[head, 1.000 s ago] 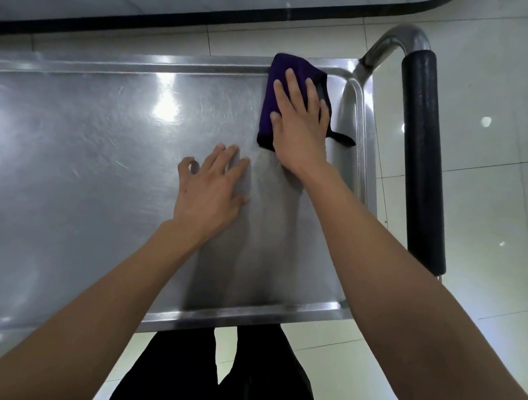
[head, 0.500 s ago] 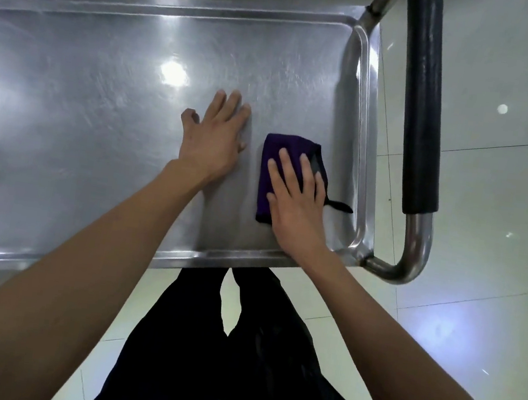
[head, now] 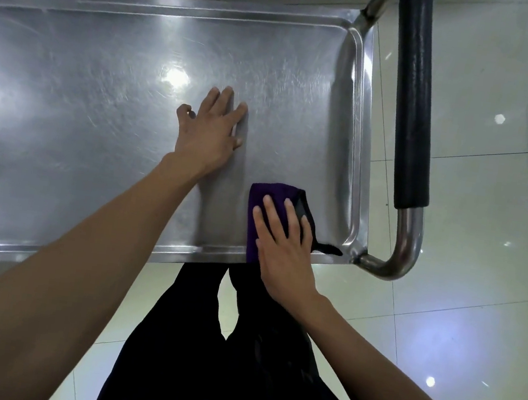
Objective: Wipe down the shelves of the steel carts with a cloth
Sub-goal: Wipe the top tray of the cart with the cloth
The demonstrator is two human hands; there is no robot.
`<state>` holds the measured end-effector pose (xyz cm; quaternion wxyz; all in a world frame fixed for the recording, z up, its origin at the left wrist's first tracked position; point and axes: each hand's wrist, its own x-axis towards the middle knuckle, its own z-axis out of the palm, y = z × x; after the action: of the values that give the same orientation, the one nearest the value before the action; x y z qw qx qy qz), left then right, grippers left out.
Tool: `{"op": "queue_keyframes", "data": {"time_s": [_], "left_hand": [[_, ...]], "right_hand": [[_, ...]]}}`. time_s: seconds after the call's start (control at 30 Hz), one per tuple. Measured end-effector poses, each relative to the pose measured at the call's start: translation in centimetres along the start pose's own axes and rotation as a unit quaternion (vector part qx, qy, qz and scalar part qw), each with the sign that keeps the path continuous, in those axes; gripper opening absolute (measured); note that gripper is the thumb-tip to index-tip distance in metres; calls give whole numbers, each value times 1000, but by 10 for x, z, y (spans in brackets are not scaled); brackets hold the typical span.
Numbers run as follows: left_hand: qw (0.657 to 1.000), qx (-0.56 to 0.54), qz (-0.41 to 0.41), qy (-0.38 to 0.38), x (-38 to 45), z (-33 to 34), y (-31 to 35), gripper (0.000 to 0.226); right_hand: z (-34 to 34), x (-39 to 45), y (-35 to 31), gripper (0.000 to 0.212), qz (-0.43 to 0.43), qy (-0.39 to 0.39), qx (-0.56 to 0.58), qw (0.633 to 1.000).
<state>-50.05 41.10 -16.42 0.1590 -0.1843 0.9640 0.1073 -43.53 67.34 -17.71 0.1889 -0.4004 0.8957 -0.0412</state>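
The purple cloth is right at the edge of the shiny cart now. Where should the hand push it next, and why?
Probably sideways toward the left hand, then away along a fresh strip. The right hand presses the purple cloth flat at the near rim of the steel shelf, close to its right end, so most of the shelf lies to the left.

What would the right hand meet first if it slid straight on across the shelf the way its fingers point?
Probably nothing but bare steel until the shelf's far rim: the right hand on the purple cloth points slightly left of straight ahead, passing right of the left hand.
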Motion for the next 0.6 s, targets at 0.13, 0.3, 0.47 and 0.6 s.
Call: {"op": "queue_keyframes", "data": {"time_s": [0.13,0.3,0.47,0.6], "left_hand": [[999,-26,-25,32,-4,1,-7,71],[997,-25,-17,75,-7,2,-23,51],[994,-29,-19,103,-8,2,-45,34],[993,-28,3,111,-10,0,-56,35]], "right_hand": [[-3,29,-5,88,13,10,0,1000],[-21,89,-5,67,22,39,21,999],[-41,154,-4,60,37,45,26,998],[-61,217,-4,59,46,41,24,998]]}}
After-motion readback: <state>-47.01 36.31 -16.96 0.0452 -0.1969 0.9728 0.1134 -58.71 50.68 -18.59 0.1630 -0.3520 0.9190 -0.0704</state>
